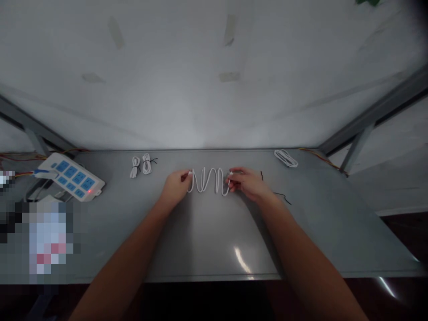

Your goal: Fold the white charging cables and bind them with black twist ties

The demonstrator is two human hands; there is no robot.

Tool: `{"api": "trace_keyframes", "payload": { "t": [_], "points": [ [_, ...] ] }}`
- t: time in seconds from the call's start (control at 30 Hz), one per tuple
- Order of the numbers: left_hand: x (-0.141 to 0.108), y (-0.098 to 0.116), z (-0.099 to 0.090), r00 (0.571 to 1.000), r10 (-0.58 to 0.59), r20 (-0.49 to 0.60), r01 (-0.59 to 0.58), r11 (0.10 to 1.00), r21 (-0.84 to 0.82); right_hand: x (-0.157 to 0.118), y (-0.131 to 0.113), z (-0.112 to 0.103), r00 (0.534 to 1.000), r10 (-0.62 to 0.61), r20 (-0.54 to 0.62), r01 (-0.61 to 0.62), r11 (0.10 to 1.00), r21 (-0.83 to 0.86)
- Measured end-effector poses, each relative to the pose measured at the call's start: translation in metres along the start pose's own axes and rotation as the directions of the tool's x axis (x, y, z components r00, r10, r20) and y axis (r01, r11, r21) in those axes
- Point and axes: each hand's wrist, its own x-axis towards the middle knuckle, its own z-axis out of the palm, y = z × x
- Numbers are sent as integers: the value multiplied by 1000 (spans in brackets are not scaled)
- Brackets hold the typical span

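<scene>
A white cable [210,178] stretches in loose zigzag loops between my two hands over the middle of the table. My left hand [178,183] pinches its left end with thumb and forefinger. At the other end, my right hand [245,182] has closed its fingertips on the cable. Two black twist ties, one short [262,175] and one bent [283,197], lie just right of my right hand. Left of my left hand are two bundled white cables [135,167] [147,164], each bound with a black tie.
A coiled white cable [286,158] lies at the back right of the grey table [214,249]. A power strip [75,176] with blue sockets and a red light sits at the left. Metal frame bars [359,147] flank the table, and a pale wall [180,102] stands behind.
</scene>
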Motion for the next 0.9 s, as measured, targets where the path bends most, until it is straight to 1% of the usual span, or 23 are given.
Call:
{"api": "trace_keyframes", "payload": {
  "t": [0.07, 0.13, 0.17, 0.27, 0.37, 0.43, 0.5, 0.6, 0.67, 0.7, 0.77, 0.83, 0.87, 0.9],
  "points": [
    [-3, 3, 7, 992, 105, 69, -109, 992, 65, -2, 3, 4, 996, 28, 79, -25, 999, -35],
    [-7, 7, 16, 971, 203, 127, -216, 972, 94, -4, 6, 10, 983, 49, 176, -39, 997, -59],
    [-9, 9, 20, 961, 238, 139, -252, 963, 94, -4, 9, 13, 973, 55, 224, -42, 997, -64],
    [-15, 12, 30, 948, 286, 142, -298, 952, 71, -4, 17, 19, 944, 38, 327, -14, 997, -77],
    [-18, 14, 34, 941, 306, 144, -309, 951, 0, -1, 23, 21, 940, -30, 339, 59, 995, -75],
    [-19, 16, 34, 952, 276, 130, -267, 960, -84, 2, 25, 21, 941, -87, 328, 104, 994, -34],
    [-19, 17, 33, 969, 217, 114, -192, 962, -196, 3, 25, 22, 936, -136, 324, 131, 991, 37],
    [-19, 21, 33, 985, 145, 93, -100, 922, -375, 3, 24, 24, 928, -192, 321, 153, 978, 142],
    [-19, 23, 34, 991, 78, 112, -9, 858, -514, 3, 24, 26, 924, -227, 307, 176, 967, 184],
    [-19, 25, 34, 988, 31, 149, 63, 809, -584, 3, 24, 27, 923, -245, 297, 193, 962, 194],
    [-19, 27, 35, 968, -54, 243, 212, 690, -692, 2, 24, 28, 921, -281, 272, 234, 953, 192],
    [-18, 27, 35, 949, -103, 298, 298, 598, -744, 1, 22, 29, 916, -304, 261, 276, 951, 140],
    [-17, 26, 35, 946, -118, 301, 313, 567, -762, 0, 20, 29, 913, -312, 262, 301, 950, 81],
    [-16, 25, 35, 947, -130, 293, 316, 539, -781, -1, 17, 28, 912, -317, 262, 331, 944, -12]
  ]
}}
